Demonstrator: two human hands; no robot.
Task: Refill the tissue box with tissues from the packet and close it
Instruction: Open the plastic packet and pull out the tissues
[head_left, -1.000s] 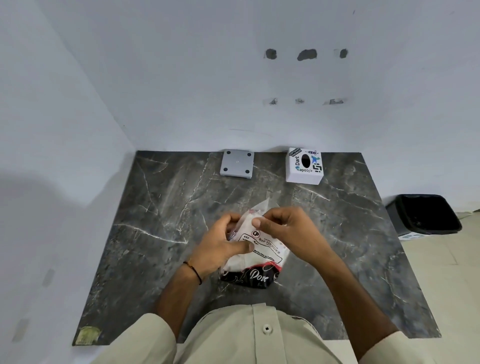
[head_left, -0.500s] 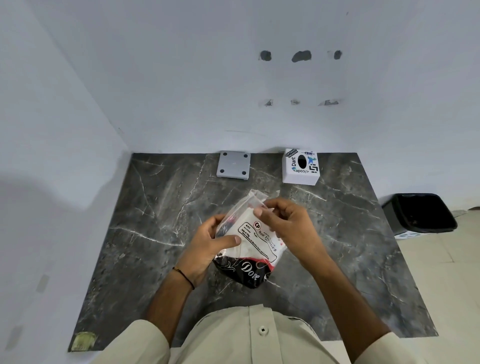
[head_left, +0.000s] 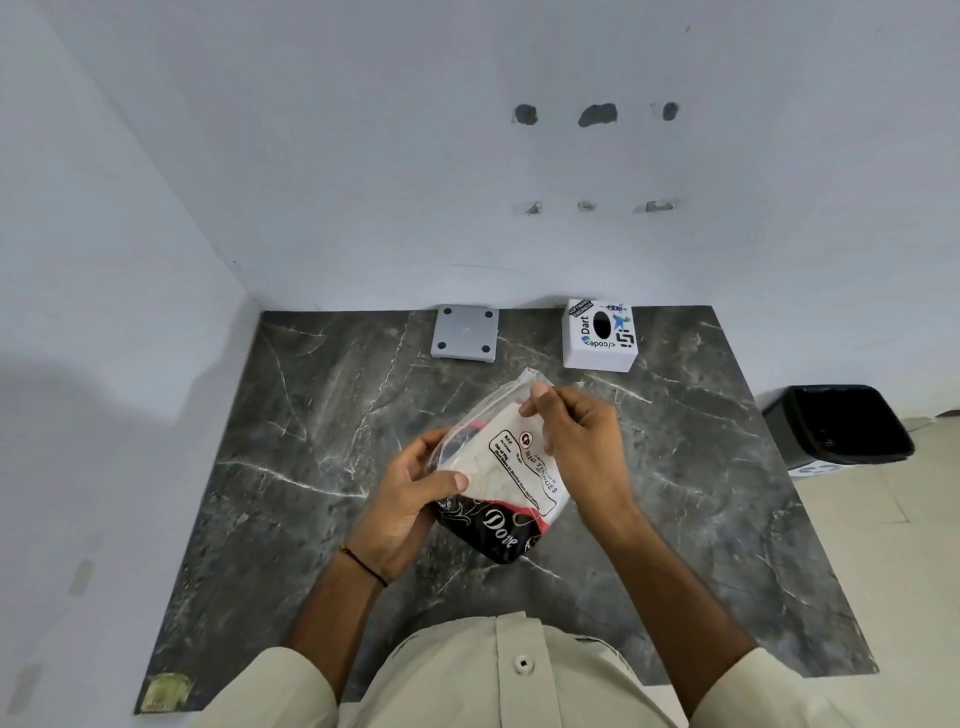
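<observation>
A clear plastic tissue packet (head_left: 506, 470) with a black printed bottom is held above the middle of the dark marble table (head_left: 291, 441), tilted with its top pointing away from me. My left hand (head_left: 410, 499) grips the packet's left side, thumb across its front. My right hand (head_left: 576, 441) pinches the packet's top edge between thumb and fingers. The white tissue box (head_left: 601, 335), covered in stickers and with a dark oval slot on top, stands at the table's far right edge by the wall, well away from both hands.
A grey square plate (head_left: 465, 332) with dark feet at its corners lies at the back of the table near the wall. A black bin (head_left: 839, 423) stands on the floor to the right. Walls close off the left and far sides.
The packet has been lifted and tilted with its top further away. My right hand moved up to the top edge; my left hand slid lower along its left side.
</observation>
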